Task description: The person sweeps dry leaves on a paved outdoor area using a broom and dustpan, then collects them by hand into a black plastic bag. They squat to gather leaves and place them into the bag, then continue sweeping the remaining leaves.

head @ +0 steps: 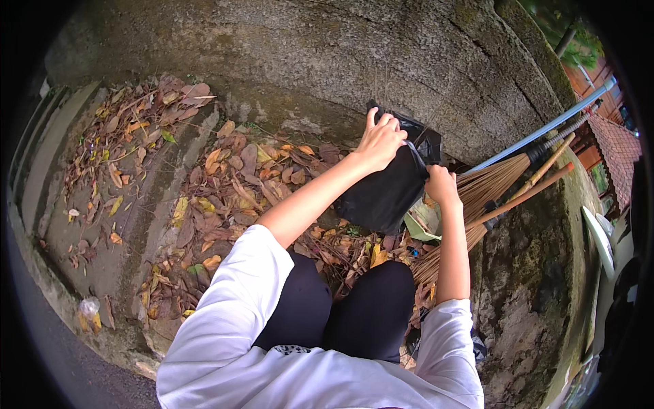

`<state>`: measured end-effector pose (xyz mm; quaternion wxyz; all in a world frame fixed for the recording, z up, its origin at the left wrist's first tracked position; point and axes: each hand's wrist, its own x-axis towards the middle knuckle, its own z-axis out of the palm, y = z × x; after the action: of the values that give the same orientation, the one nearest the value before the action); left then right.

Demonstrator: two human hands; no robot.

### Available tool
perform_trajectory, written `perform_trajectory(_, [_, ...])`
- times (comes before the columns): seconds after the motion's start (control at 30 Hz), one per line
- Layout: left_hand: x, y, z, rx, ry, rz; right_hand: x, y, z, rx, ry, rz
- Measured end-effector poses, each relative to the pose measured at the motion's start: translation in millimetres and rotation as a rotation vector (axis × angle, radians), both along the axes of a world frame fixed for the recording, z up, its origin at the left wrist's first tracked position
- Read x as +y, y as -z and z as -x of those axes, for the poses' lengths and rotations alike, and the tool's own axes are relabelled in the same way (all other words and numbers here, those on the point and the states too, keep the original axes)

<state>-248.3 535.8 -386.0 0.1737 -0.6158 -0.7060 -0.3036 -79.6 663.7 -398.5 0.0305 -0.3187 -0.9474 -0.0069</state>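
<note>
A black plastic bag (pixel 380 189) stands before my knees, against the foot of the stone wall. My left hand (pixel 383 137) grips the bag's rim at the top, its fingers curled and partly hidden behind the plastic. At the rim's right end, my right hand (pixel 442 183) is closed on the edge of the bag. Between the two hands the rim is stretched, and dark plastic folds rise behind it. The inside of the bag is out of sight. Beside the bag's lower right lies a pale green dustpan-like object (pixel 421 221), partly covered by my right forearm.
Dry leaves (pixel 245 174) cover the ground around the bag and up to the left. Stick brooms (pixel 493 179) and a blue pole (pixel 546 122) lean at the right. The mossy wall (pixel 327 61) rises ahead; a clear plastic piece (pixel 89 305) lies at lower left.
</note>
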Motion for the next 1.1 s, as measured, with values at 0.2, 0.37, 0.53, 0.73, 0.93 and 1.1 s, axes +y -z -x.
perform_trajectory(0.2, [-55, 50, -11, -0.132, 0.046, 0.021, -46, 20, 16, 0.292, 0.046, 0.056])
perform_trajectory(0.37, [-204, 121, 71, -0.222, -0.417, 0.237, -150, -13, 41, 0.691, -0.072, 0.052])
perform_trajectory(0.53, [-339, 156, 180, -0.014, -0.781, 1.06, -205, 29, 75, 0.545, -0.362, 0.417])
perform_trajectory(0.73, [-424, 182, 233, -0.14, -0.963, 1.367, -231, 100, 82, 0.239, -0.598, 0.535])
perform_trajectory(0.93, [-434, 151, 196, -0.02, -1.016, 0.852, -222, 113, 82, 0.272, -0.607, 0.593])
perform_trajectory(1.1, [-445, 63, 182, -0.038, -0.825, 0.581, -234, 115, 86, 0.125, -0.578, 0.659])
